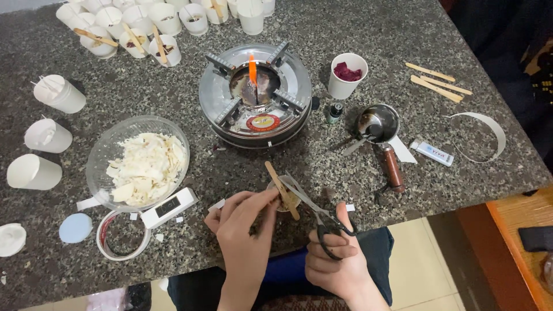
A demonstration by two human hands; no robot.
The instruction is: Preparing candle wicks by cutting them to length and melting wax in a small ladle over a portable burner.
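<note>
On the speckled granite table, a small cup stands just ahead of both hands. The left hand pinches the wooden stick lying diagonally across its rim. The right hand grips the scissors, blades angled up-left over the cup.

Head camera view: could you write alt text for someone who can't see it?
The right hand works black-handled scissors at a small cup while the left hand steadies a wooden stick across it. Behind, on the granite table, a small burner shows a flame.
</note>
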